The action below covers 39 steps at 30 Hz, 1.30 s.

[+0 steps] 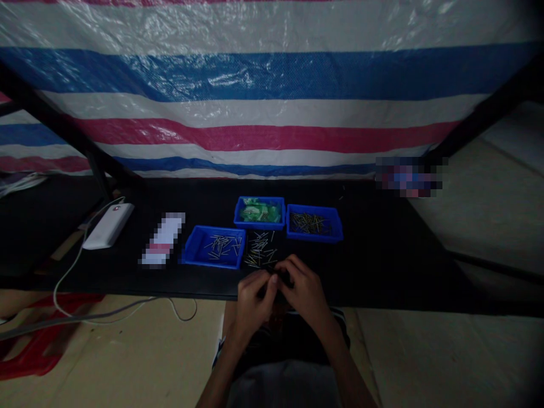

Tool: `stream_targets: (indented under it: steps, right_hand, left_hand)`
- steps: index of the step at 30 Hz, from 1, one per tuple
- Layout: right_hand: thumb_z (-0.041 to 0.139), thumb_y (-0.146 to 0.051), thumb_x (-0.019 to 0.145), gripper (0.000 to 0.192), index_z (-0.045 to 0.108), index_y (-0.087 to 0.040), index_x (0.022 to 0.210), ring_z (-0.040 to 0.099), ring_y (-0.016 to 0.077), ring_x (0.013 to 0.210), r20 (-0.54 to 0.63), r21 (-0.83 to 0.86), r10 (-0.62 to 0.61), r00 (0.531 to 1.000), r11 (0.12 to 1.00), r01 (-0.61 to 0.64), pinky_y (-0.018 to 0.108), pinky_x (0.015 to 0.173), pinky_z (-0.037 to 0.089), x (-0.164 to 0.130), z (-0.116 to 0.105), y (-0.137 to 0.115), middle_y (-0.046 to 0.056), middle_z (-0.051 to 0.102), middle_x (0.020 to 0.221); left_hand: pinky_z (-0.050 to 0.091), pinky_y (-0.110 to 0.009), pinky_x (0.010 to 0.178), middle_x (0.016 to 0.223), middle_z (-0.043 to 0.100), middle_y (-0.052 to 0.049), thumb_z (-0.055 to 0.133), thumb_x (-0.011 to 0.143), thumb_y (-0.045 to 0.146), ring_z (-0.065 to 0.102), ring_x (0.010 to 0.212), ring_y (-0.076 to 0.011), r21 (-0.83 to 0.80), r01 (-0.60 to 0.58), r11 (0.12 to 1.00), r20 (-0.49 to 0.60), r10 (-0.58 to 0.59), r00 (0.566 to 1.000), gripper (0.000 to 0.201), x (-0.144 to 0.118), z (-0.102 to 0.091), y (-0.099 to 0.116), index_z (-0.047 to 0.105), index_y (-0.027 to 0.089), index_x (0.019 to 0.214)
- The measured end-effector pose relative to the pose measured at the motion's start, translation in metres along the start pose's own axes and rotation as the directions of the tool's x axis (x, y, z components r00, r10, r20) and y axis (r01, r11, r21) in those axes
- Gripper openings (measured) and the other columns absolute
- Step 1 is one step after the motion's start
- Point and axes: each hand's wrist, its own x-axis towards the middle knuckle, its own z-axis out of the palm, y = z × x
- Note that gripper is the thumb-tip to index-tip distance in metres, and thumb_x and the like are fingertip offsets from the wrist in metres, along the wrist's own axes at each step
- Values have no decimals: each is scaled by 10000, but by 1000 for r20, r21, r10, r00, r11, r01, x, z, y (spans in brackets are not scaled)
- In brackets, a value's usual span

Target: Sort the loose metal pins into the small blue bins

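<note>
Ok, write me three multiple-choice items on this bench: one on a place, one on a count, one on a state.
1. Where does the loose pile of metal pins lie?
A. On the black table between the trays
B. On the floor
C. On the white power bank

2. How many blue trays stand on the table?
A. One
B. Three
C. Five

3. How are the two hands?
A. Far apart, flat on the table
B. Close together, fingertips meeting at the table's near edge
C. Each inside a tray

Answers: 1 A, the pins rest on the bare table beside the left tray. 2 B, the left tray, the tray of green pieces and the right tray. 3 B, the left hand and right hand meet in front of the pile.
</note>
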Motion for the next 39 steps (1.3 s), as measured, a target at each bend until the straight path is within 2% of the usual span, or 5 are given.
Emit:
stream_targets:
  steps: [7, 16, 26, 31, 39]
  right_hand:
    - [640, -131, 913, 144, 669, -243, 999, 616, 146, 709, -3, 27, -1, 1000, 1000, 1, 260, 634, 489, 1, 0, 4, 11, 646, 944]
    - [649, -127, 916, 127, 681, -236, 973, 608, 148, 707, 20, 32, 22, 1000, 999, -23, 258, 623, 476, 2, -2, 4, 1, 616, 874]
    - [615, -167, 959, 91, 669, -240, 968, 609, 150, 713, 51, 61, 87, 995, 994, -90, 258, 629, 490, -4, -2, 5, 6, 622, 868]
    - [578, -200, 982, 104, 662, -236, 931, 623, 143, 690, 48, 41, 87, 995, 995, -89, 245, 621, 504, -3, -4, 3, 0, 625, 827]
    - [549, -255, 1013, 109, 657, -241, 1014, 663, 150, 716, 30, 6, 79, 996, 997, -79, 242, 659, 548, -12, -2, 6, 19, 667, 887]
  left_hand:
    - [409, -264, 614, 643, 593, -14, 482, 1043, 261, 566, 624, -136, 125, -31, 992, 6, 31, 1000, 360, -1, 7, -2, 566, 200, 699]
    - [367, -252, 584, 617, 550, 13, 518, 1021, 224, 527, 582, -122, 86, 40, 995, -1, -40, 999, 359, 0, 4, 1, 503, 197, 664]
    - [387, -271, 578, 604, 563, 8, 512, 1000, 174, 562, 575, -139, 102, 22, 994, 47, -27, 999, 326, 2, 3, 5, 482, 214, 677]
    - [401, -268, 598, 639, 596, 3, 483, 1000, 146, 585, 601, -135, 95, 12, 995, 37, -15, 999, 284, 0, 7, 5, 506, 212, 725]
    - [394, -272, 605, 622, 576, 13, 476, 981, 115, 564, 576, -131, 140, -39, 989, -4, 40, 999, 259, 0, 12, 8, 497, 206, 740]
